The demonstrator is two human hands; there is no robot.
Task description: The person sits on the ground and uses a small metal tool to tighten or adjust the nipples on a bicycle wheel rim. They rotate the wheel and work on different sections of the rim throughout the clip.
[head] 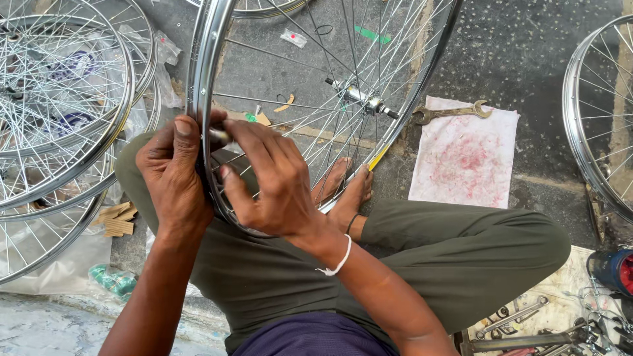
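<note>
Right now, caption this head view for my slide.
Seated person's left hand grips a spoked wheel rim while right hand works a small tool at it.

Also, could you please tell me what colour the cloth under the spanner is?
The cloth is white with blotchy red-pink staining, seen in the head view.

Chrome bicycle wheel [211, 66] being held upright between crossed legs. Rim being gripped by left hand [173, 173]; small tool [220, 136] being pinched at rim by right hand [273, 181]. Spanner [452, 112] being kept on stained cloth [465, 158]; more wheels [62, 112] being stacked alongside.
</note>
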